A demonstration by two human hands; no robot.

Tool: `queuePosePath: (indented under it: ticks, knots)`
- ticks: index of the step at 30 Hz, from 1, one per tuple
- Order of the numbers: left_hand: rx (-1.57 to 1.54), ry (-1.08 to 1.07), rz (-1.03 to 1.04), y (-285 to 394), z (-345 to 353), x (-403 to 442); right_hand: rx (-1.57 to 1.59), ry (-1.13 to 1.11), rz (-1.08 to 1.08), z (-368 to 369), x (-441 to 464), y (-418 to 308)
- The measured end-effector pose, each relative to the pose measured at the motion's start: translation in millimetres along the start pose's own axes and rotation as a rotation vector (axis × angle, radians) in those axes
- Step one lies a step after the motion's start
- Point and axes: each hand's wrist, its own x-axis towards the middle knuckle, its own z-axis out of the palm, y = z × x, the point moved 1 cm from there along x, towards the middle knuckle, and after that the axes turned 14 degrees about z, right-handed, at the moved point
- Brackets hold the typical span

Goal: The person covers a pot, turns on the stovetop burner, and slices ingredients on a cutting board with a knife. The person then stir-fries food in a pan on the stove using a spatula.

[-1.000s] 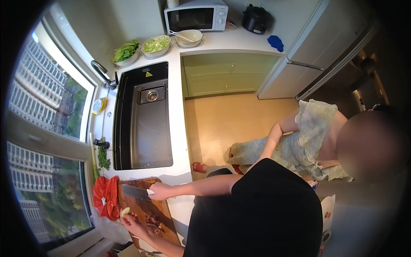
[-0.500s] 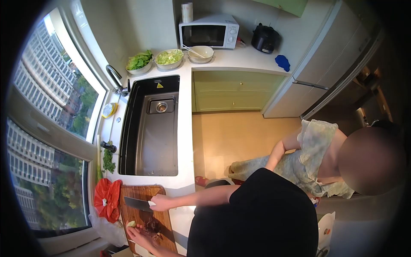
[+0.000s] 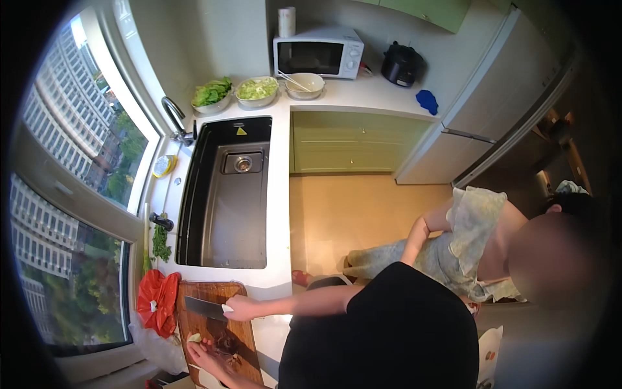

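My right hand (image 3: pixel 242 308) is closed around the pale handle of a cleaver (image 3: pixel 205 306). Its broad blade lies low over the upper part of a wooden cutting board (image 3: pixel 236 292), pointing toward the window. Lower on the board, my left hand (image 3: pixel 206 358) has its fingers bent around a small pale yellow-green piece of food (image 3: pixel 194 338), whose kind I cannot make out. Beside those fingers is a pile of dark reddish-brown scraps (image 3: pixel 224 343), partly covered by the hand.
A red plastic bag (image 3: pixel 157 303) touches the board's window side. Leafy greens (image 3: pixel 161 243) lie by the sink (image 3: pixel 223 220). Bowls of lettuce (image 3: pixel 212 94) and cut vegetable (image 3: pixel 256 89) stand farther back, near a microwave (image 3: pixel 317 55). Another person (image 3: pixel 476 227) stands at the right.
The whole view has shifted slightly. Both hands keep nearly the same places over the board, the cleaver still in the right and the pale piece still at the left.
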Motion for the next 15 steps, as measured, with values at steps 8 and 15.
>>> queuePosePath:
  ticks: [8, 15]
  knots:
    - [0.089, -0.074, 0.026, 14, 17, -15, -0.184, 0.131, -0.172, 19, 12, 18]
    - [0.179, -0.084, -0.050, -83, -8, 0, -0.245, 0.179, -0.132, -8, 12, -23]
